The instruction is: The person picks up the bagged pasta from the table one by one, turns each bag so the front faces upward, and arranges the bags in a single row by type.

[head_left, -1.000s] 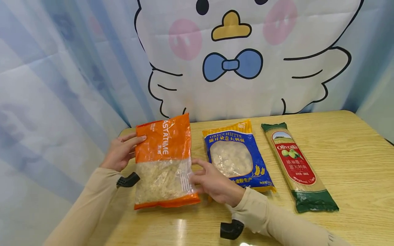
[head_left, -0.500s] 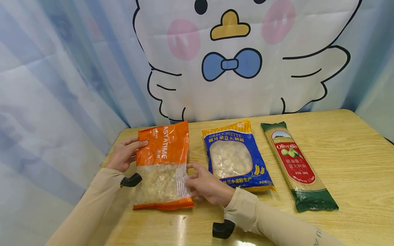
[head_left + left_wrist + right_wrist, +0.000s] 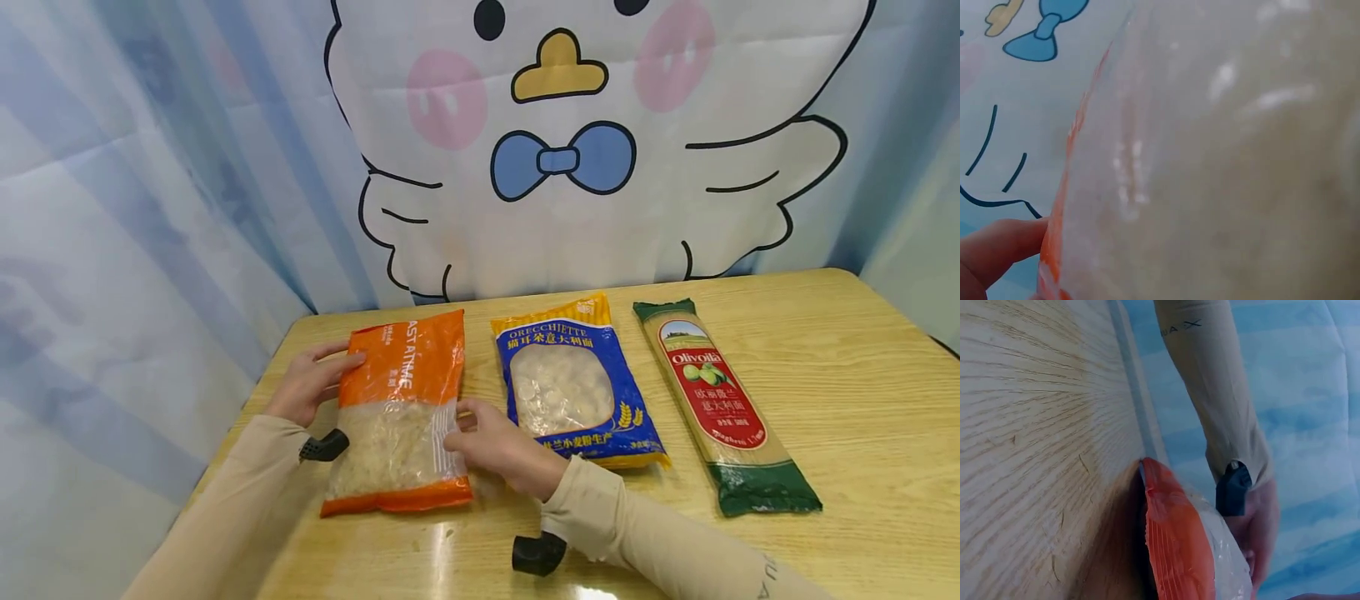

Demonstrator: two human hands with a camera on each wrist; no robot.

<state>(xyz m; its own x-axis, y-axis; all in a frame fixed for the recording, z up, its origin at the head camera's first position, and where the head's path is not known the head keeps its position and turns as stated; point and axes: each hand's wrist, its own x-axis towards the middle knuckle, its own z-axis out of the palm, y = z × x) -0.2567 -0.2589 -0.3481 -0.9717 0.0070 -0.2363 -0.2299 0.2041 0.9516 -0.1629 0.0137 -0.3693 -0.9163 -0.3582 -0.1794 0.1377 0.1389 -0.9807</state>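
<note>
An orange bag of pasta (image 3: 397, 417) with a clear lower half lies at the left of the table, held between both hands. The left hand (image 3: 313, 383) grips its upper left edge, thumb over the orange front and the other fingers partly behind. On the opposite edge, the right hand (image 3: 502, 446) pinches the striped clear side, with some fingertips hidden behind. Cloudy film of the bag (image 3: 1210, 162) fills most of the left wrist view. In the right wrist view, its orange end (image 3: 1179, 537) is near the wood, and the left hand (image 3: 1260, 525) shows beyond.
Right of the bag lies a blue and yellow bag of orecchiette (image 3: 562, 387), close to the right hand. Farther right is a long pack of spaghetti (image 3: 731, 408) with green ends. A printed curtain (image 3: 555, 233) hangs behind the wooden table (image 3: 862, 375).
Both hands have lowered the top of the orange pasta bag toward the table, and the right hand has shifted slightly left with it. The other two packs stay put.
</note>
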